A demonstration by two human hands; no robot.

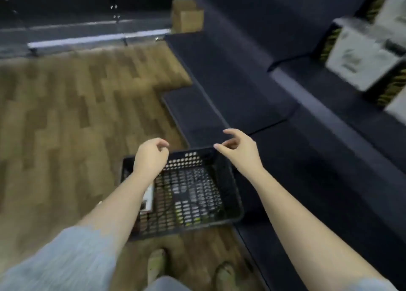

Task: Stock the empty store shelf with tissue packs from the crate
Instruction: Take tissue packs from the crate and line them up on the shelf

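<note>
Sitting on the wood-pattern floor [66,119] against the foot of the dark shelf [230,88], the black perforated crate [193,194] looks nearly emptied, with only something pale, perhaps one last pack [149,199], showing beside the left forearm, though blur makes that uncertain. White tissue packs [360,55] with striped dark sides stand on the shelf at upper right. Both arms reach forward above the crate's far rim. The left hand [151,156] hangs with fingers loosely curled, holding nothing. The right hand [239,148] hovers over the shelf edge, fingers slack and slightly apart, also empty.
</note>
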